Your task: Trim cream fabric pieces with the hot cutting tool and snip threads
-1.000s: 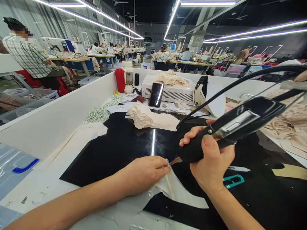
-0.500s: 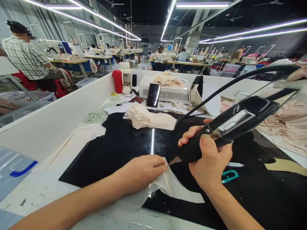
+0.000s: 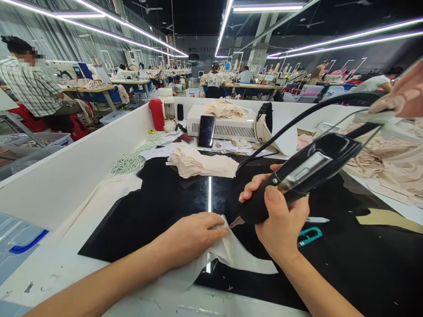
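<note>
My right hand (image 3: 280,220) is wrapped round a black corded hand tool (image 3: 297,171) with a silver panel on its body. Its thin metal tip (image 3: 236,222) points down and left, close to the edge of a white fabric piece (image 3: 243,253). My left hand (image 3: 198,233) bears down on that fabric, its fingers closed over the folded edge and partly hiding it. Beneath lies a shiny black work surface (image 3: 158,207). Just right of my right wrist are a teal cutter (image 3: 309,236) and a white pen-like item (image 3: 317,219).
Behind my hands sits a stack of cream fabric pieces (image 3: 205,163). A phone (image 3: 206,131) leans on a white vented box (image 3: 231,127). Green cord (image 3: 128,160) lies left; cream cloth (image 3: 390,163) is heaped right. The tool's black cable (image 3: 291,119) arches overhead. A white partition (image 3: 82,171) borders the table.
The view has shifted slightly, so most things appear a little further left. The tool's rear end appears lower and further left. Both hands keep their hold.
</note>
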`<act>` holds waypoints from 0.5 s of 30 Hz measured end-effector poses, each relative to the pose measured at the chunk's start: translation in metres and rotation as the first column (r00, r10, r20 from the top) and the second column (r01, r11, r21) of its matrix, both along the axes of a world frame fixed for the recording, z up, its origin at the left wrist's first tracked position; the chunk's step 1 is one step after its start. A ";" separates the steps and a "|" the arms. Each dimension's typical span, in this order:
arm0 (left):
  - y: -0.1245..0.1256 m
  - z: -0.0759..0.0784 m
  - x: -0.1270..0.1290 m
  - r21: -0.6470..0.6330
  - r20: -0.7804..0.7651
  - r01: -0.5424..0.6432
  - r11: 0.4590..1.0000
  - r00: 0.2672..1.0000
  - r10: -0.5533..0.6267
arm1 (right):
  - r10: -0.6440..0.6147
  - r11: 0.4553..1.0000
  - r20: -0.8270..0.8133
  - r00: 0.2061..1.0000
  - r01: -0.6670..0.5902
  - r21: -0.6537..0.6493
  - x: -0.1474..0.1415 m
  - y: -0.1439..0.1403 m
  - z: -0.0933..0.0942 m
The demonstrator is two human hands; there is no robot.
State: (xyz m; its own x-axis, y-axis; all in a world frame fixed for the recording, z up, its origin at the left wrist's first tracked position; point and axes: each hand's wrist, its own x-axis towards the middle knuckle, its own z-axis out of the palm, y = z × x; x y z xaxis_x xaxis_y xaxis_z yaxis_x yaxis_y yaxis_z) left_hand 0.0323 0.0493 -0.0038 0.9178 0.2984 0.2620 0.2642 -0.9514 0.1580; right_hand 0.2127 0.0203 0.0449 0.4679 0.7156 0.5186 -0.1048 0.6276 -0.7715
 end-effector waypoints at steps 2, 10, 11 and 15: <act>0.000 0.001 0.000 -0.006 0.000 -0.005 1.000 1.000 0.005 | 0.004 1.000 0.016 1.000 -0.004 0.000 0.000 0.000 0.000; 0.005 0.004 -0.002 -0.008 0.038 0.027 1.000 0.999 -0.027 | -0.007 1.000 0.002 1.000 0.007 0.010 0.006 -0.007 0.007; 0.005 0.005 -0.001 0.002 0.056 0.029 1.000 0.998 -0.029 | -0.003 1.000 0.005 1.000 0.003 0.007 0.007 -0.009 0.008; 0.001 0.014 0.006 -0.019 0.077 0.071 0.997 0.995 -0.070 | 0.004 1.000 0.012 1.000 -0.004 0.000 0.009 -0.014 0.007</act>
